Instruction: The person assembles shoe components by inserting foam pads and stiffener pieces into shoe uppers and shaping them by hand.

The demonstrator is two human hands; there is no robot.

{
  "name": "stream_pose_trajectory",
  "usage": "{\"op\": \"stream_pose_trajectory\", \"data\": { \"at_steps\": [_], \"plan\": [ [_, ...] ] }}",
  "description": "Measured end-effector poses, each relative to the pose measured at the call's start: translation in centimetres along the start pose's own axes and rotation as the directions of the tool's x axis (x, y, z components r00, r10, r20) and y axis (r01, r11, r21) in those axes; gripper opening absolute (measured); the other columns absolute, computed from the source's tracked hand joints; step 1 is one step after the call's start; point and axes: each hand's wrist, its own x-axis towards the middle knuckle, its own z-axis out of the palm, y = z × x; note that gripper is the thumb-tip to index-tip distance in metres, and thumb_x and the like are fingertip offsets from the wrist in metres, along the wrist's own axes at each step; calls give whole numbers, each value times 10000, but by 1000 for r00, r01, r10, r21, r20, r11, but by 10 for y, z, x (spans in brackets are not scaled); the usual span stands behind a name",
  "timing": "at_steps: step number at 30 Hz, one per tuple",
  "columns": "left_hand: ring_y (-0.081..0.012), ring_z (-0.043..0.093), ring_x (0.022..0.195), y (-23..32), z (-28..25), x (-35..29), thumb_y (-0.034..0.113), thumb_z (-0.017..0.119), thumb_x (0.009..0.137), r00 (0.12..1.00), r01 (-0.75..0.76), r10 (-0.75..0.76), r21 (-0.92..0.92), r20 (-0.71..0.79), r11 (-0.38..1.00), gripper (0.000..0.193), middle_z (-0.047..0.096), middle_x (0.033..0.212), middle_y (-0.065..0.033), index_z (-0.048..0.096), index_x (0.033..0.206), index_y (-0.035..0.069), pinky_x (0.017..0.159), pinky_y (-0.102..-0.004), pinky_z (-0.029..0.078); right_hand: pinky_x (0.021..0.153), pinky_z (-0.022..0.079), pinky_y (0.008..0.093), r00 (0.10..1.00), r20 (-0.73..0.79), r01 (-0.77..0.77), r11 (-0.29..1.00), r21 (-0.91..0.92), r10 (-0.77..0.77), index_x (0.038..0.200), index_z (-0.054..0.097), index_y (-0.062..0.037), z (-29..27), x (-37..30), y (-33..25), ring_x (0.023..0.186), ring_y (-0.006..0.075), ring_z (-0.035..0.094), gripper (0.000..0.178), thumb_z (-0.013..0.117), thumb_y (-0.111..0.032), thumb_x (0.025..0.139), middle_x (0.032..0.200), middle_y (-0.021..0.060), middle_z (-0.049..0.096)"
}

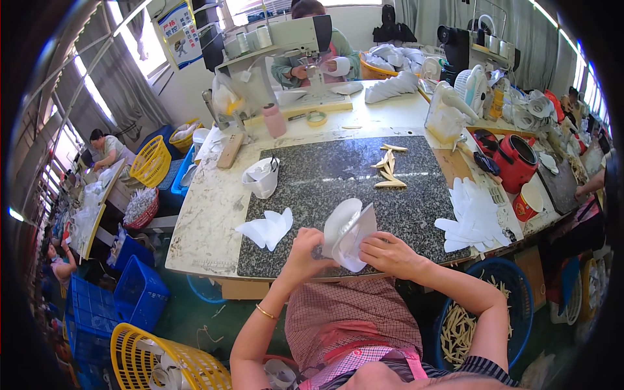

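Note:
My left hand [304,252] grips the left lower edge of a white shoe upper [348,237], thumb against it. On its other side my right hand [389,253] is closed on the right edge, so the curved piece stands upright between both hands at the front of the dark speckled stone slab [312,169]. A stack of white cut pieces [269,229] lies fanned left of my left hand. Behind it sits a formed white upper [261,177]. Several cream, narrow strips [390,168] lie loose farther back on the slab.
White flat pieces [471,214] spread at the slab's right edge. Past them stand a red pot [513,159] and a paper cup [527,203]. Behind the slab are a pink bottle [273,121] and a sewing machine [279,39] with a person at it. A blue basket [521,318] of strips stands below right.

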Motion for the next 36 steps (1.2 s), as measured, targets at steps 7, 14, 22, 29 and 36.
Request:
{"op": "stream_pose_trajectory", "data": {
  "at_steps": [7, 14, 22, 29, 36],
  "plan": [
    [-267, 615, 895, -7, 9, 0, 170, 892, 734, 996, 22, -14, -84, 91, 996, 414, 712, 956, -79, 732, 1098, 57, 815, -372, 518, 1011, 309, 474, 968, 164, -215, 964, 156, 189, 1353, 599, -128, 3, 0, -5, 1316, 192, 504, 572, 705, -62, 795, 1318, 12, 589],
    [-156, 672, 883, -12, 6, -2, 119, 880, 781, 970, 243, -237, -174, 52, 954, 388, 748, 1001, -89, 702, 1111, 19, 784, -312, 540, 1041, 284, 512, 948, 145, -319, 847, 425, 284, 1237, 670, -194, -2, -2, 10, 1277, 165, 546, 324, 718, -260, 924, 1261, 6, 649],
    [-167, 670, 1067, -4, 25, 8, -77, 767, 851, 947, 239, -320, -643, -11, 728, 359, 706, 1153, -98, 629, 1181, -51, 958, -317, 525, 1067, 289, 463, 845, 39, -432, 637, 639, 534, 1181, 664, -108, 1, 17, -1, 1168, 230, 602, 341, 758, -281, 902, 1136, 99, 683],
    [-180, 678, 1052, -6, 22, 30, -68, 662, 943, 922, 256, -385, -788, 26, 559, 427, 707, 1175, -162, 484, 1329, -23, 943, -312, 522, 799, 495, 421, 687, -50, -432, 462, 775, 725, 1132, 681, 10, 5, 18, 13, 865, 353, 652, 304, 755, -139, 878, 923, 159, 690],
    [-238, 580, 1239, 1, 27, 22, 21, 581, 1013, 800, 366, -594, -712, -90, 600, 461, 587, 1375, -236, 372, 1422, -19, 1079, -373, 426, 1062, 418, 476, 759, -136, -497, 702, 510, 637, 1419, 539, -77, -26, -9, 27, 1264, 342, 554, 542, 717, -192, 921, 1332, 149, 607]
  ]
}}
